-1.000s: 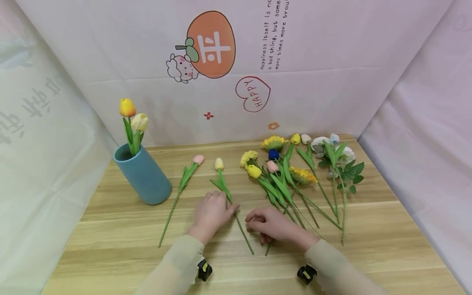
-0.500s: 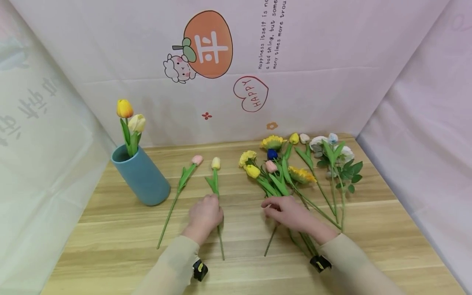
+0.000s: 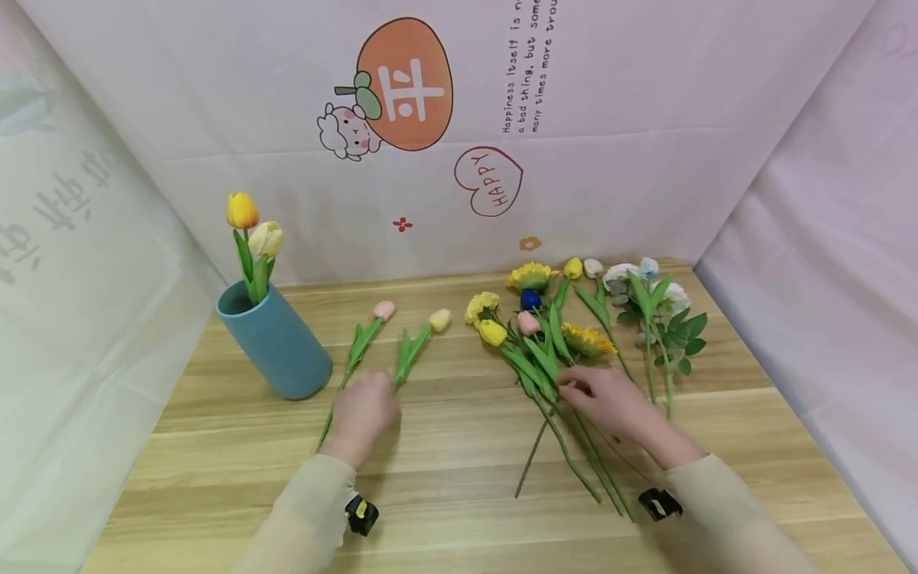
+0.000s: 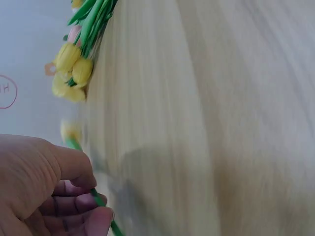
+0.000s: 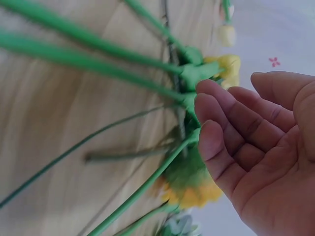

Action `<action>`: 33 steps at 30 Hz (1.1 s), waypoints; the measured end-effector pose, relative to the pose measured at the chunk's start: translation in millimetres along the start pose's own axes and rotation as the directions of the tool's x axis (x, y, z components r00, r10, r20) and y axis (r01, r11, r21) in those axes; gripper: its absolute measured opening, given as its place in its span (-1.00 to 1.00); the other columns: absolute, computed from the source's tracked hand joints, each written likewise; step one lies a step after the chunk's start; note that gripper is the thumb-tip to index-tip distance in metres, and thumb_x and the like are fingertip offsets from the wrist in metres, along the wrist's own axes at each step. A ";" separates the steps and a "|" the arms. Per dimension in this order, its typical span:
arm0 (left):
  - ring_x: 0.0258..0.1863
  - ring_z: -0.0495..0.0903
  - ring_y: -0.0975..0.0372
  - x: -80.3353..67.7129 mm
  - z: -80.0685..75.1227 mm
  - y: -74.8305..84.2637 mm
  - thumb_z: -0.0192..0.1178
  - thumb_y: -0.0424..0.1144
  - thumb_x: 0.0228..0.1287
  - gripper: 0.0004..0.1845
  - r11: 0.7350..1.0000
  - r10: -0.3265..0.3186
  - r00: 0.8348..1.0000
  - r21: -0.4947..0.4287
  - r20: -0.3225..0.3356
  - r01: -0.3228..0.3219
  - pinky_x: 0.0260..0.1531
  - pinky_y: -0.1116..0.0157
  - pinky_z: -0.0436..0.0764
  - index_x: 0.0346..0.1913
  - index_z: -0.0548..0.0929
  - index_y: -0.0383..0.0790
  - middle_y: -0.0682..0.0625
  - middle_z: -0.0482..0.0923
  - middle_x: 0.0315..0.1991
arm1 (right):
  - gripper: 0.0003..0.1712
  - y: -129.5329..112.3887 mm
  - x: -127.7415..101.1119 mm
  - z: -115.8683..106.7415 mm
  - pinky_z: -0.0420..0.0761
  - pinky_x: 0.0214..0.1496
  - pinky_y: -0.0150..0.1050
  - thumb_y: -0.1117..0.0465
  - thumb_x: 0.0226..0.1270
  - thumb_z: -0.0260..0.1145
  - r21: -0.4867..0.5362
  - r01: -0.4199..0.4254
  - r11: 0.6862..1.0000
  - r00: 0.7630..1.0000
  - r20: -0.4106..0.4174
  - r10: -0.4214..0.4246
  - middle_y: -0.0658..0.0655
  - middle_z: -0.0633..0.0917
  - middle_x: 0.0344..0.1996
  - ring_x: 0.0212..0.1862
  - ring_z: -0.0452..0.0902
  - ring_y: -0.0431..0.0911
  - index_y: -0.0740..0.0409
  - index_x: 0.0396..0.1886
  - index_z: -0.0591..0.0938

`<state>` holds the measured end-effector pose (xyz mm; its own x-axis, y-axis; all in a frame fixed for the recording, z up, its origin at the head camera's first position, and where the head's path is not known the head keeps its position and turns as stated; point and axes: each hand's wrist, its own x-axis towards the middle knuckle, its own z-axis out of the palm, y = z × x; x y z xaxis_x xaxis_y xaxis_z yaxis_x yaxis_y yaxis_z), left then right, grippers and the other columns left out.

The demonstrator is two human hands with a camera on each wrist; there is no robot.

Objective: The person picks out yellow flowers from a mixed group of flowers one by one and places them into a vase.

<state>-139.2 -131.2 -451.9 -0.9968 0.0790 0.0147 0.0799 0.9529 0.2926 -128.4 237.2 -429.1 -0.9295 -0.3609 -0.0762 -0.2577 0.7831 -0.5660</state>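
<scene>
My left hand (image 3: 364, 414) pinches the green stem of a pale yellow tulip (image 3: 440, 320), whose head points to the far right. In the left wrist view the stem (image 4: 115, 228) runs between thumb and fingers. A pink tulip (image 3: 384, 311) lies just left of it, its stem partly hidden behind that hand. My right hand (image 3: 620, 405) hovers at the stems of a flower pile, fingers loosely bent. The right wrist view shows nothing in its palm, with green stems (image 5: 118, 81) beyond the fingertips. The pile includes a yellow tulip (image 3: 492, 333) and a sunflower (image 3: 588, 340).
A blue vase (image 3: 280, 343) at the left leans and holds an orange-yellow tulip (image 3: 242, 210) and a cream tulip (image 3: 266, 239). White flowers (image 3: 674, 299) with leaves lie at the far right. A printed cloth (image 3: 610, 191) hangs behind the wooden table (image 3: 445, 510).
My left hand has moved left with the pale yellow tulip, which now tilts toward the right. The right hand has drawn off to the right, and several pile stems have shifted.
</scene>
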 end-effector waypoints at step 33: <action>-0.48 0.59 -0.05 -4.7 -113.1 0.5 0.17 -0.56 0.24 -0.93 0.805 0.593 0.517 0.434 -0.617 -0.406 -0.70 0.14 0.60 -0.26 0.62 -0.41 -0.22 0.63 -0.36 | -0.48 58.3 -25.2 15.4 0.55 0.13 0.36 0.11 0.28 0.49 -0.318 0.129 0.939 0.984 -0.073 -0.160 0.47 0.49 0.30 0.27 0.43 0.46 0.17 0.20 0.66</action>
<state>-135.5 -164.2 -343.7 -0.4735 0.4253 0.7713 0.4726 0.8617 -0.1850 -115.9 284.1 -472.8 -0.8932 -0.4433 0.0751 -0.4456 0.8503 -0.2801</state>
